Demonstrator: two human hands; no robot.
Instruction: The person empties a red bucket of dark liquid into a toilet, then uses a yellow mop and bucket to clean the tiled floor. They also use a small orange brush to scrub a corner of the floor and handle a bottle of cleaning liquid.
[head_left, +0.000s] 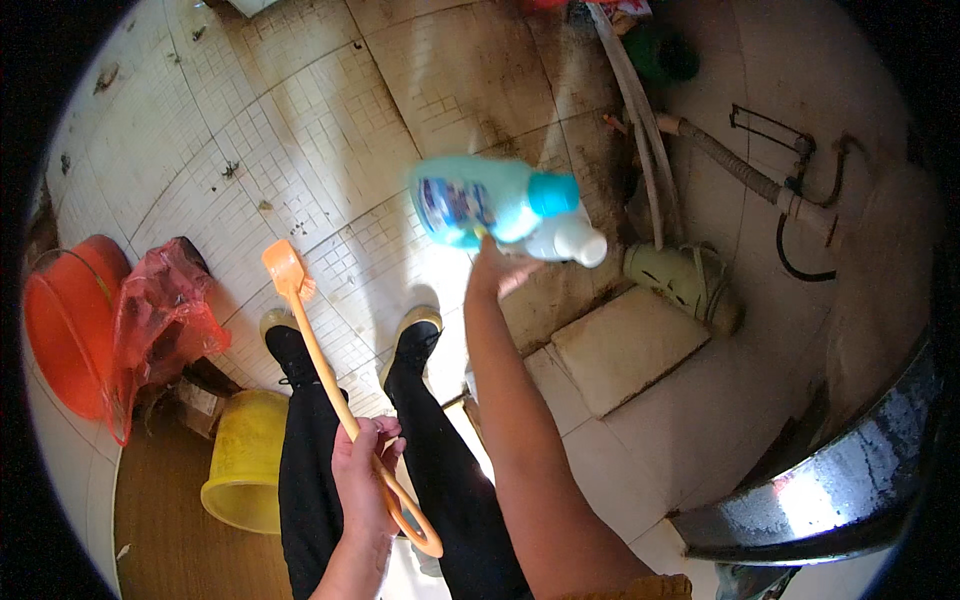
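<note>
My left hand (365, 472) is closed around the handle of an orange plastic scrub brush (322, 367). The brush's bristled head points away from me, and its looped end hangs toward my body. With my arm stretched forward, my right hand (499, 270) grips a translucent blue-green plastic bottle (472, 199) with a turquoise cap. A white-capped bottle (559, 240) lies alongside it, also at my right hand. Both bottles are tilted sideways with their caps to the right. The larger one bears a printed label and looks slightly blurred.
Dirty floor tiles (300, 135) spread ahead, with scattered debris. An orange bucket (71, 330), a red plastic bag (169, 307) and a tipped yellow bucket (244, 465) are at left. A loose tile slab (630, 349), a corrugated drain hose (735, 172) and a shiny metal rim (810, 502) are at right.
</note>
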